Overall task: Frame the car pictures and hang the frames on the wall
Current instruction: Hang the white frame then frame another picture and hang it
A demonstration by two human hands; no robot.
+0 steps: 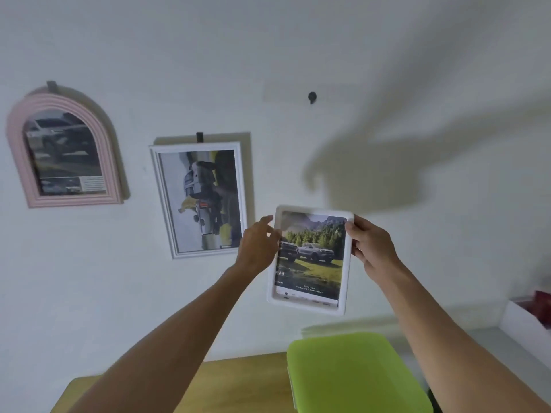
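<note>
I hold a white rounded frame (310, 260) with a picture of two trucks on grass, upright in front of the white wall. My left hand (256, 248) grips its left edge and my right hand (369, 248) grips its upper right edge. A bare black hook (312, 97) sticks out of the wall well above the frame. A pink arched frame (64, 147) with a car picture hangs at the far left. Beside it hangs a white rectangular frame (202, 198) whose truck picture lies sideways.
A lime green plastic lid or box (354, 374) sits on a wooden table (232, 383) below the frame. A white box (524, 320) with red contents stands on a grey ledge at the right. My arms cast a large shadow on the wall.
</note>
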